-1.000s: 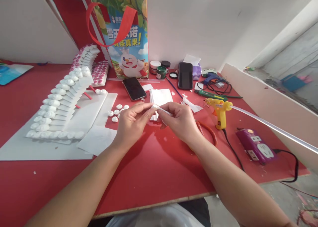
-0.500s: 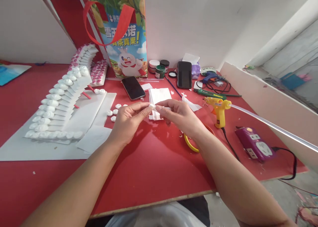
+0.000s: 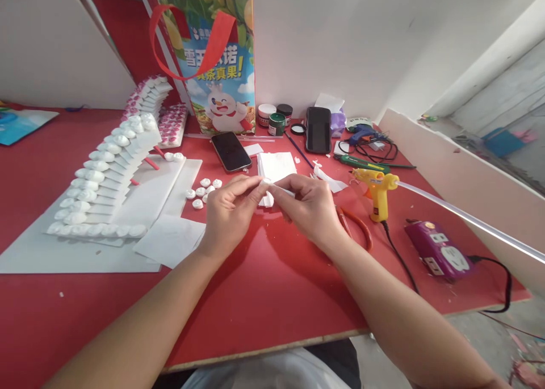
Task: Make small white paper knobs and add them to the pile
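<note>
My left hand [image 3: 230, 210] and my right hand [image 3: 309, 204] meet above the red table [image 3: 264, 287], both pinched on one small white paper piece [image 3: 269, 184] held between thumbs and forefingers. A stack of white paper squares [image 3: 276, 164] lies just behind the hands. Several small white rolled pieces [image 3: 202, 190] sit to the left of my left hand. A white stepped model [image 3: 106, 179] lined with such pieces stands on white board at the left.
A yellow glue gun [image 3: 377, 190] with a long glue stick stands right of my hands, red-handled pliers [image 3: 360, 227] beside it. A purple power strip [image 3: 438, 250], two phones [image 3: 230, 150] [image 3: 318, 129], paint jars [image 3: 276, 119] and a printed bag [image 3: 217, 59] lie around.
Both hands stay pinched on the white piece and shift slightly while working it. The view wobbled a little.
</note>
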A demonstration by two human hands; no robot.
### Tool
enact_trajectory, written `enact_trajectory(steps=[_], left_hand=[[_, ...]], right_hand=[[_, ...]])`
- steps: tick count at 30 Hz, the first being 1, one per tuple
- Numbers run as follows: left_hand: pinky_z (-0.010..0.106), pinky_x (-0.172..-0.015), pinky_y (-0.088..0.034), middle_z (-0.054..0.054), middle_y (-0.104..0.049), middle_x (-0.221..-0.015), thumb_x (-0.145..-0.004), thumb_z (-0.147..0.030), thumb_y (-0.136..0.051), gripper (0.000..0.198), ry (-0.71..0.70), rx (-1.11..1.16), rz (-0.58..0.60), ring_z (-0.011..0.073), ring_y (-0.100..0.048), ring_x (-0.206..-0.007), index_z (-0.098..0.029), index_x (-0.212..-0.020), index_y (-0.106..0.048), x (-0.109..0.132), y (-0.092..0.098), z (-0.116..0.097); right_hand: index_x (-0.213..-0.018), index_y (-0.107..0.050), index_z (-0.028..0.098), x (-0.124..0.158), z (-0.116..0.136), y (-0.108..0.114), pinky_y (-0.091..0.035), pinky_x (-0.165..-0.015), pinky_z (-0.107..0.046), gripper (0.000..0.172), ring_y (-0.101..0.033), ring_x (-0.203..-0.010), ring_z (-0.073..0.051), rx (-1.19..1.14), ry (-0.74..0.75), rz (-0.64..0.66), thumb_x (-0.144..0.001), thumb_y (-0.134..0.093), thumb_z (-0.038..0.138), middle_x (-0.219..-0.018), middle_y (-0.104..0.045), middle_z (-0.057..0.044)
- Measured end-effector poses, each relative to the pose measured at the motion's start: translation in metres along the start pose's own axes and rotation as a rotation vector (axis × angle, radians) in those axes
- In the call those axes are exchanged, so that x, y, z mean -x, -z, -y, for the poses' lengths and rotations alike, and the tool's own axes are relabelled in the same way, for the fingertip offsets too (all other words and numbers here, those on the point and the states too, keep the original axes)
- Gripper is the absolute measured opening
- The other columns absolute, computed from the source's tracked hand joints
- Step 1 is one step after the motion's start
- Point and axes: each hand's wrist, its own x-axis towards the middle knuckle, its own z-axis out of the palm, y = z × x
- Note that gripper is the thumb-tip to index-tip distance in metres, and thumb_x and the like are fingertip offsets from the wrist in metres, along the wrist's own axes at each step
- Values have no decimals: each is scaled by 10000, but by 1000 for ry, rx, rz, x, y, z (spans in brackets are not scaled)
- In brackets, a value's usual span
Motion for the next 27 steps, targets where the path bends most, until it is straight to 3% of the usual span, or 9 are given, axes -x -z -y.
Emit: enact_trajectory(steps=[5,8,12,15,17,19,23,27], left_hand=[[296,-812,-534,56,-746,-911,-955,-299,-671,180,-334,-248,-122,176,-673,-831,-227,-1040,-813,5,-4,-3],[297,-829,-544,60,-761,-953,-966,-250,-648,220,-436,-287,-131,174,-694,-857,-237,-1124,-800,6,-4,-3],[273,-814,-557,35,-778,-949,-945,-261,-695,179,-329,-148,-51,156,-700,-844,-251,-1072,-820,4,1,-3],[251,-765,-564,16,-774,-885,-883,-281,-777,118,-149,71,77,145,-692,-801,-255,-979,-841,-2,7,-2],[246,-737,-566,16,-766,-884,-883,-304,-777,152,-97,141,159,142,-685,-792,-266,-1015,-842,-6,10,-1],[245,-715,-564,19,-762,-890,-899,-319,-758,180,-109,141,196,137,-679,-775,-273,-1055,-837,-7,11,-1],[251,-725,-570,18,-783,-900,-938,-290,-709,199,-192,35,150,141,-704,-785,-278,-1099,-825,-4,7,-1],[243,-712,-570,1,-800,-867,-959,-250,-676,207,-246,-28,80,133,-714,-737,-269,-1105,-821,4,0,-5]], right_hand=[[-790,-694,162,8,5,-7,-421,-489,-239,242,-518,-468,-86,-102,56,-5,-923,-667,363,-633,-666,10],[-786,-683,169,9,7,-4,-433,-496,-232,234,-533,-484,-86,-82,76,-28,-939,-659,345,-645,-671,8],[-814,-705,166,5,7,8,-424,-494,-220,185,-536,-490,-76,-55,131,79,-951,-648,276,-669,-675,14],[-805,-719,154,0,6,16,-413,-497,-216,191,-535,-489,-69,-36,171,176,-948,-661,265,-658,-668,14],[-801,-722,149,-1,6,19,-411,-506,-216,208,-539,-494,-68,-13,173,197,-952,-665,280,-655,-669,11],[-808,-725,150,-2,5,20,-412,-512,-215,218,-543,-494,-69,10,170,199,-958,-660,294,-647,-671,12],[-826,-720,161,-2,-1,16,-429,-512,-219,215,-554,-479,-74,57,184,169,-967,-636,299,-671,-700,7],[-856,-730,168,3,-7,8,-464,-561,-237,207,-602,-537,-102,211,282,35,-975,-604,283,-714,-726,-19]])
